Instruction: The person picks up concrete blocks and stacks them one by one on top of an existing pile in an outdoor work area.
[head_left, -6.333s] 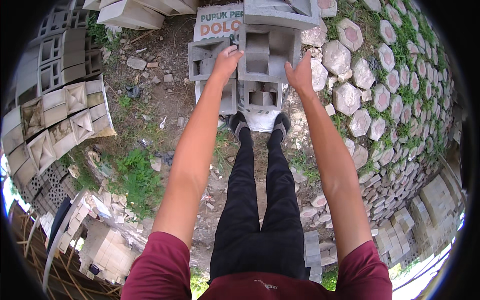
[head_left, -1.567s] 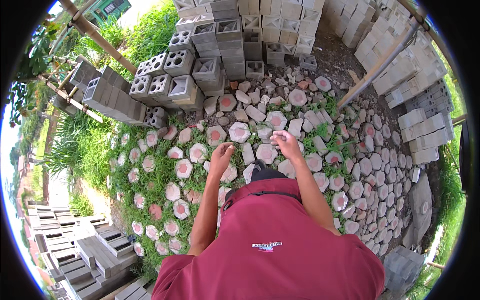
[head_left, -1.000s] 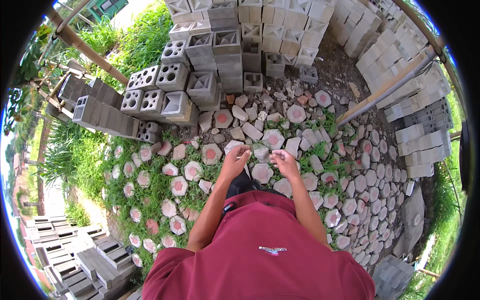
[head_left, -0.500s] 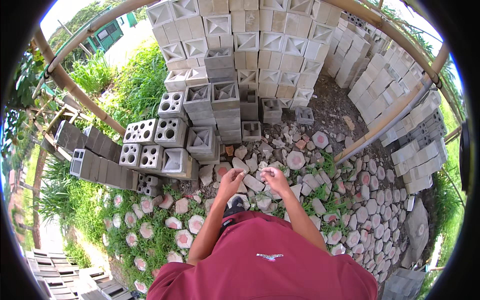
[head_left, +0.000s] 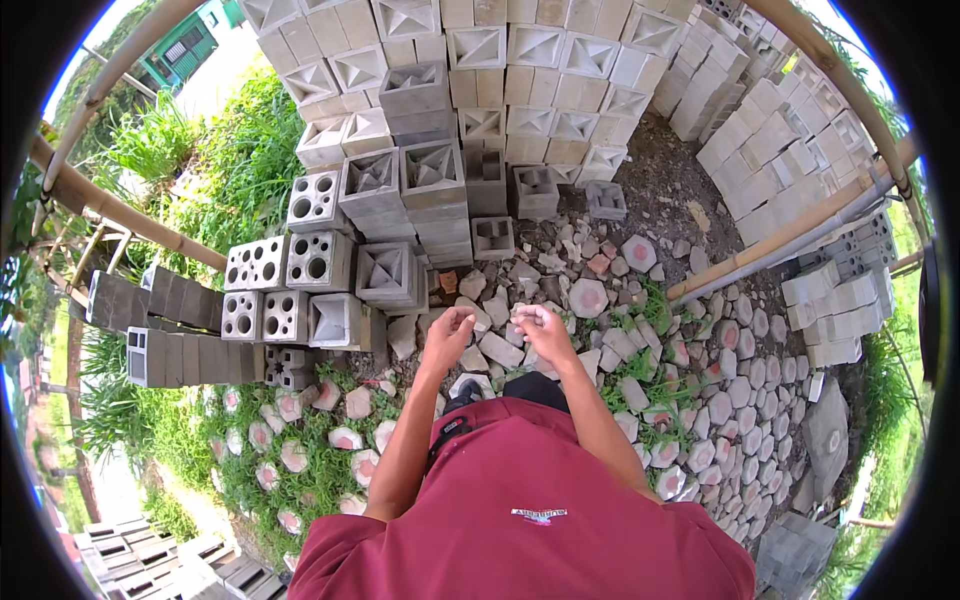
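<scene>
Left grip point(head_left: 448, 341) and right grip point(head_left: 544, 335) are loosely curled, narrow, seemingly empty; blocks point(head_left: 432, 172) ahead-left of them look nearer than a second ago, easier to reach.

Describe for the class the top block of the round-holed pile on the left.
The top block is pale grey, boxy and concrete-looking. Round holes of differing size, dark inside, open in its squarish front face. It sits on another round-holed block, left of a grey block stack; whether it touches that stack is unclear.
</scene>
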